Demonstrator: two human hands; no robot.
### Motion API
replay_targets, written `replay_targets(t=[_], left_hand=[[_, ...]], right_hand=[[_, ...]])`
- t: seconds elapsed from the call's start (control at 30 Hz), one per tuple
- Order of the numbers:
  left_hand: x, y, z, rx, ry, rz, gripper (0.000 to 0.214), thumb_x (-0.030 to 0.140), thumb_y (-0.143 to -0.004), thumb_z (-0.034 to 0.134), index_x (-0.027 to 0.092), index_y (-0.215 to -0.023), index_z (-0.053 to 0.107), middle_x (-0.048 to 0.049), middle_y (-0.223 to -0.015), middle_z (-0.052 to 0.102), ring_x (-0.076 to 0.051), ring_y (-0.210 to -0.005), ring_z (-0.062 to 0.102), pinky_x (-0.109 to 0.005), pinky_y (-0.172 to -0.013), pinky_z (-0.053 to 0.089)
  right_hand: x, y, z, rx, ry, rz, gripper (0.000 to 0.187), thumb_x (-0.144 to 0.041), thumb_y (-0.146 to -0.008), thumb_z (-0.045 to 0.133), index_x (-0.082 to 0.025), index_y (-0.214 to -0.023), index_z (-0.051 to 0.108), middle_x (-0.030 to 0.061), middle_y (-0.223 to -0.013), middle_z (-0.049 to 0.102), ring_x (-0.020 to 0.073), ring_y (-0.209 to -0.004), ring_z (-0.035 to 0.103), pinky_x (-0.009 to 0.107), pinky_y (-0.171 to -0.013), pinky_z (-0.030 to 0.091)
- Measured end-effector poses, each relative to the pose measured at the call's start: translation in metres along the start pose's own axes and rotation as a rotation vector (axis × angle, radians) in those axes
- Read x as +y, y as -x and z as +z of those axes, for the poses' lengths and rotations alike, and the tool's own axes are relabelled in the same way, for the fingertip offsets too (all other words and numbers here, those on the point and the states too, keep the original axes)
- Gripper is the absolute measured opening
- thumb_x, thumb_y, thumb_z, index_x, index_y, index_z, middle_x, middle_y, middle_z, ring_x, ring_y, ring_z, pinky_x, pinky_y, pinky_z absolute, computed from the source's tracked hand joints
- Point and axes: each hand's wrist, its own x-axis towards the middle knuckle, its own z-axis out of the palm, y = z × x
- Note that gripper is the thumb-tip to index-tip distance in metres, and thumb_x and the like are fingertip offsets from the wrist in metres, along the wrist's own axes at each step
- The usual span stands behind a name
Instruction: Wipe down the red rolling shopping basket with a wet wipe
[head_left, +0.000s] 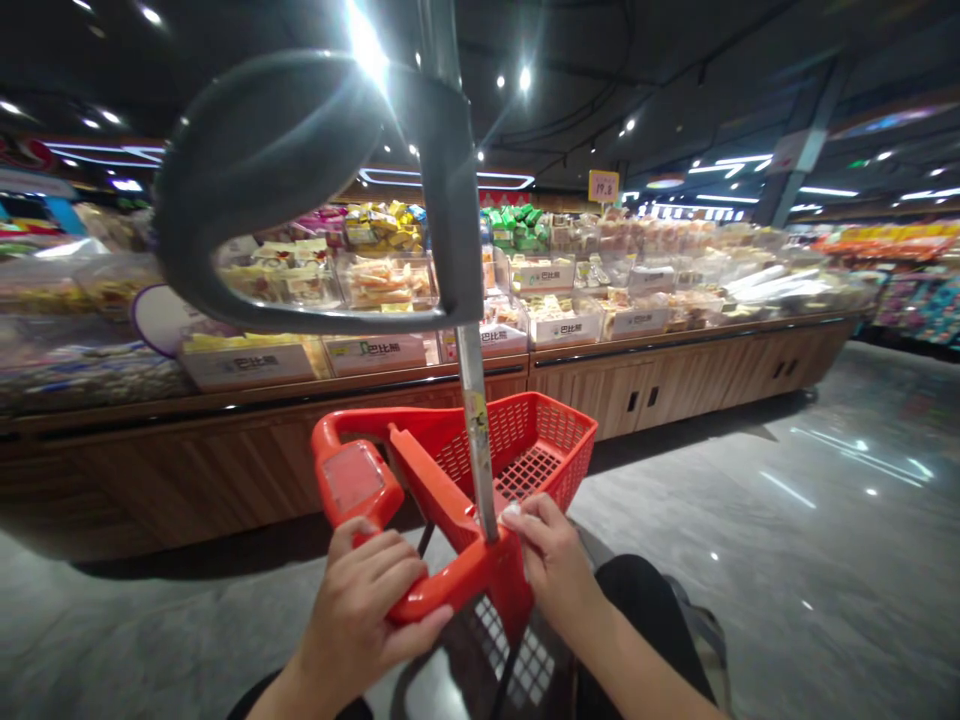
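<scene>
My left hand (371, 595) is wrapped round the red plastic handle (442, 590) of a small shopping cart. Pinched in my right hand (551, 555) is a small white piece, maybe a tissue or cloth (511, 512), pressed against the cart's red frame close to the foot of a metal pole (474, 430). The red basket (559, 440) beyond has a grid floor with nothing visible on it. A grey loop-shaped handle (337, 322) is fixed high on the pole, near the camera. Most of the white piece is hidden by my fingers.
Behind the cart runs a wooden display counter (585, 390) with several bins of packaged snacks (386, 280). A yellow price sign (603, 186) stands above them. Shiny grey floor (787, 540) extends to the right. My dark-clothed knee (645, 610) is beside my right arm.
</scene>
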Motion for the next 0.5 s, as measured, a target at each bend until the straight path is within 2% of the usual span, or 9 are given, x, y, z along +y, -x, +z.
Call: replay_targets(t=[0.1, 0.27, 0.4, 0.5], left_hand=[[-0.006, 0.001, -0.004, -0.019, -0.009, -0.009, 0.017, 0.038, -0.073, 0.063, 0.022, -0.071, 0.056, 0.0034, -0.066, 0.062, -0.015, -0.066, 0.056, -0.04, -0.086, 0.029], [-0.011, 0.002, -0.013, -0.088, -0.102, -0.007, 0.016, 0.038, -0.073, 0.063, 0.023, -0.074, 0.059, 0.0021, -0.073, 0.065, -0.017, -0.075, 0.059, -0.04, -0.087, 0.028], [0.002, -0.001, -0.02, -0.075, -0.183, -0.095, 0.013, 0.034, -0.076, 0.058, 0.026, -0.085, 0.063, 0.0012, -0.09, 0.07, -0.02, -0.086, 0.062, -0.045, -0.096, 0.023], [0.015, -0.004, -0.015, -0.105, -0.245, -0.13, 0.021, 0.035, -0.078, 0.056, 0.027, -0.097, 0.063, 0.001, -0.099, 0.071, -0.022, -0.092, 0.063, -0.048, -0.1, 0.02]], right_hand=[[0.002, 0.002, 0.004, -0.003, 0.006, -0.026, 0.031, -0.005, -0.086, 0.048, -0.021, -0.105, 0.067, 0.0059, -0.097, 0.054, 0.0166, -0.092, 0.057, 0.028, -0.085, 0.048], [0.019, -0.005, 0.005, 0.079, 0.079, 0.014, 0.028, -0.004, -0.085, 0.048, -0.018, -0.096, 0.069, 0.006, -0.092, 0.055, 0.0166, -0.087, 0.058, 0.028, -0.082, 0.049], [0.01, -0.002, 0.014, 0.053, 0.041, -0.02, 0.03, -0.005, -0.085, 0.048, -0.02, -0.102, 0.068, 0.0058, -0.095, 0.054, 0.0162, -0.09, 0.057, 0.026, -0.084, 0.049], [0.009, 0.002, 0.022, 0.055, 0.013, -0.037, 0.032, -0.005, -0.086, 0.046, -0.021, -0.106, 0.066, 0.006, -0.097, 0.055, 0.0161, -0.091, 0.057, 0.026, -0.084, 0.049]])
